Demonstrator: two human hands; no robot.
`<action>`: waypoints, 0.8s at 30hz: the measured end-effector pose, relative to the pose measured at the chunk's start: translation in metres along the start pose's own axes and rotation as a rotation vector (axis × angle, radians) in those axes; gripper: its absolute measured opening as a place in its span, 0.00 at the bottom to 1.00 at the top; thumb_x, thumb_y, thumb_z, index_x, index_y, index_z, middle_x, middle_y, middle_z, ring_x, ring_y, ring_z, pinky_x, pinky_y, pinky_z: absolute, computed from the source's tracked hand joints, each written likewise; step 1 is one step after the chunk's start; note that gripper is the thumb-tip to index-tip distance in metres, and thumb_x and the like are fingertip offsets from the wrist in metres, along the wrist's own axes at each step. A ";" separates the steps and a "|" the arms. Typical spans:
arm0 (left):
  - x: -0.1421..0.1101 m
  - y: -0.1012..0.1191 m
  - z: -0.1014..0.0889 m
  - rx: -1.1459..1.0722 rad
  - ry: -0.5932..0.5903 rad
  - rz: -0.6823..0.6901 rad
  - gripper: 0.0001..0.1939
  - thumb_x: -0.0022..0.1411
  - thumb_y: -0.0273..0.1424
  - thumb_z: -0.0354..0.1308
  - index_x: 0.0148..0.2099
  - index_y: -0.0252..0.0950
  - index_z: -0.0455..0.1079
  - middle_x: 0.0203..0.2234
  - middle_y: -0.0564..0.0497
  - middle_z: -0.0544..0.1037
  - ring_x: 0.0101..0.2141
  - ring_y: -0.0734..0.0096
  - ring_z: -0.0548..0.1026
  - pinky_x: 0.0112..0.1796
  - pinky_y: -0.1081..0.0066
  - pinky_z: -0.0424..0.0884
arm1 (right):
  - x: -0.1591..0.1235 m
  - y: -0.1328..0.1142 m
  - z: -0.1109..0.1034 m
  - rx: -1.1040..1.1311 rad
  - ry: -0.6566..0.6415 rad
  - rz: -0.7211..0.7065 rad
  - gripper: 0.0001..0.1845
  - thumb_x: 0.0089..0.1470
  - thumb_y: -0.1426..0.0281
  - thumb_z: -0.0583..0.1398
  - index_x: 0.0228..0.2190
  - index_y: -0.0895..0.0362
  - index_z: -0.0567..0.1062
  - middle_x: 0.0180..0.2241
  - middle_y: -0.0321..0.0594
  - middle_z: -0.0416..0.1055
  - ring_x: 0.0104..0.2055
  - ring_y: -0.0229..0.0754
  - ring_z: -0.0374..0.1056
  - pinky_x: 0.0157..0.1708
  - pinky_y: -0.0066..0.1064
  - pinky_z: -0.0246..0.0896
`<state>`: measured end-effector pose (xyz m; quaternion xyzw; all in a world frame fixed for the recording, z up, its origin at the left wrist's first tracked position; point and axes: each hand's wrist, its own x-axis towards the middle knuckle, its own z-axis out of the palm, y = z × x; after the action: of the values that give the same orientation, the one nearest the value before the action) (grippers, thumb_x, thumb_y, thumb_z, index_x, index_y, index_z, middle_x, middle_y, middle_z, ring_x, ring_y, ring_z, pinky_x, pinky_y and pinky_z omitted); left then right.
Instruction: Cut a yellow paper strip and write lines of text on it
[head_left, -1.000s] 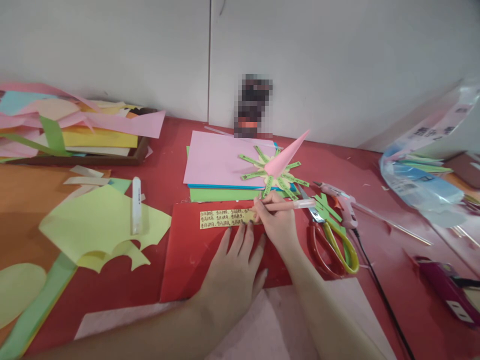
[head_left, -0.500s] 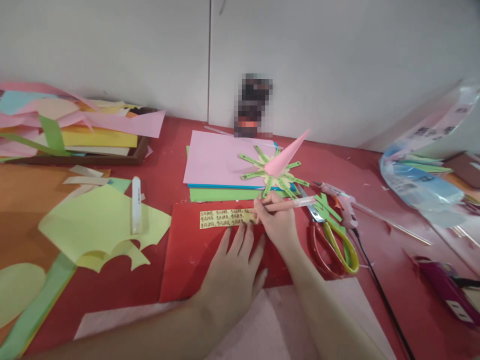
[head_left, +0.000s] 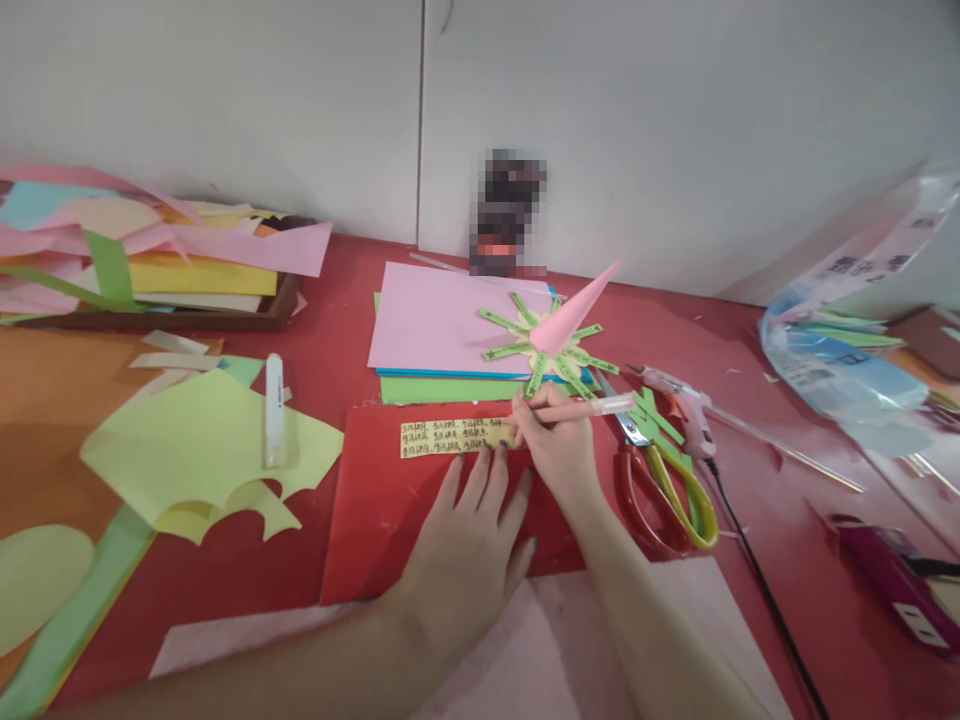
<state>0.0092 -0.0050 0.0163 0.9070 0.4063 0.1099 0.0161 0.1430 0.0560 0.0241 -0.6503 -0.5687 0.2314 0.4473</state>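
Note:
My right hand is closed around a pink pen, its tip at the right part of a pale yellow paper strip. Rows of handwritten characters cover the strip's left and middle. Flat on a red sheet, my left hand has its fingers spread, the fingertips touching the strip's lower edge. Just beyond my hands stands a pink paper cone on a pale flower base, ringed by green strips bearing writing. Some of the strip's right end is hidden behind my right hand.
Scissors with red and yellow handles lie right of my hand, beside a pink glue gun with a black cord. A white capped stick rests on yellow-green paper. Paper scraps fill a brown tray at back left.
My right hand and the pen have shifted very slightly to the right, and a little more writing shows at the end of the top row. My left hand stays in place.

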 end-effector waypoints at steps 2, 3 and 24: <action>0.000 0.000 0.000 0.004 0.000 0.001 0.23 0.65 0.39 0.38 0.56 0.34 0.62 0.54 0.41 0.66 0.56 0.54 0.60 0.52 0.55 0.57 | 0.000 -0.001 0.000 0.009 -0.002 -0.001 0.12 0.50 0.66 0.57 0.19 0.54 0.61 0.13 0.30 0.65 0.19 0.36 0.65 0.24 0.26 0.59; 0.000 0.000 0.000 0.005 -0.001 0.002 0.23 0.65 0.39 0.38 0.56 0.34 0.62 0.54 0.41 0.66 0.55 0.54 0.60 0.52 0.54 0.57 | 0.000 -0.001 0.000 0.018 0.000 0.004 0.13 0.50 0.66 0.57 0.19 0.54 0.60 0.13 0.30 0.65 0.19 0.36 0.65 0.24 0.26 0.59; 0.000 0.000 0.000 -0.015 -0.016 0.005 0.24 0.66 0.38 0.38 0.57 0.34 0.62 0.55 0.40 0.65 0.56 0.53 0.60 0.53 0.54 0.55 | 0.000 -0.001 0.000 0.013 0.030 0.014 0.13 0.50 0.66 0.57 0.19 0.54 0.60 0.13 0.30 0.65 0.20 0.37 0.67 0.23 0.26 0.59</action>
<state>0.0088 -0.0048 0.0157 0.9088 0.4029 0.1057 0.0258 0.1422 0.0561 0.0246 -0.6548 -0.5558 0.2286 0.4583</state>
